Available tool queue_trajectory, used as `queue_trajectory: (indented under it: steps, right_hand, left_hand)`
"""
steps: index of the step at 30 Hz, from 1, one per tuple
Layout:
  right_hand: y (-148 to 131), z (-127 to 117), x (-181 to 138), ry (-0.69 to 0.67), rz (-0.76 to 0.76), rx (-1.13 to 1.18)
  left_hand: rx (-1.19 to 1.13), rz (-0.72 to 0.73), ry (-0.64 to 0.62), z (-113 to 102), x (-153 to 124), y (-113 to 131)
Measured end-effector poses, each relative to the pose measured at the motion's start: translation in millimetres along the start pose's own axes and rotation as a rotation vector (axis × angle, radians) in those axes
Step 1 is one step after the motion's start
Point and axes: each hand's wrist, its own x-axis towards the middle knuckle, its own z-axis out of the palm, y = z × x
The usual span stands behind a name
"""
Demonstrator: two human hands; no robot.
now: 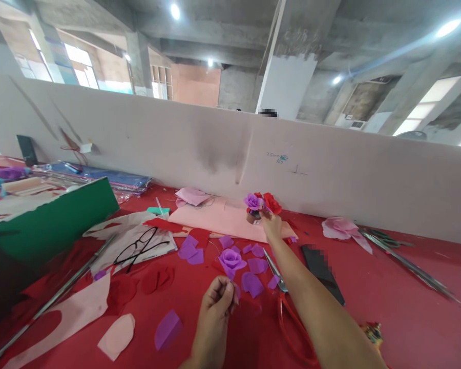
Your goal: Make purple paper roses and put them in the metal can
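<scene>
My left hand (218,300) is closed, thumb against fingers, at the base of a purple crepe-paper rose (231,260) with layered, curled petals. The rose faces up just beyond my fingertips. My right hand (271,223) reaches to the back of the table, its fingers bent at a small brown pot-like holder (252,218). A purple flower (253,201) and a red flower (272,203) stand in or just behind that holder. What the right fingertips grip is hidden. Loose purple petals (252,285) lie around the rose. Red-handled scissors (282,287) lie partly under my right forearm.
Black eyeglasses (140,248) rest on pale sheets at left, near a long metal rod (57,297) and a green board (57,210). A dark phone (322,274) lies right of my forearm. A pale partition (157,138) runs along the back. Pink paper (218,220) lies before it.
</scene>
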Motion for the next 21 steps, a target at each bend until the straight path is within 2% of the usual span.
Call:
queue_trajectory:
  steps: [5,12,21]
  right_hand:
    - [-1,-3,0,-0.012,0.061,-0.093]
    - [-9,-8,-5,0.001,0.067,-0.211]
    - [-6,-6,-1,0.071,0.097,-0.163]
  left_hand:
    - [-0.017,-0.01,0.011,0,2,-1]
    - [-0.005,-0.006,0.011,-2,3,-3]
    - [0.013,-0.001,0.017,-2,5,-3]
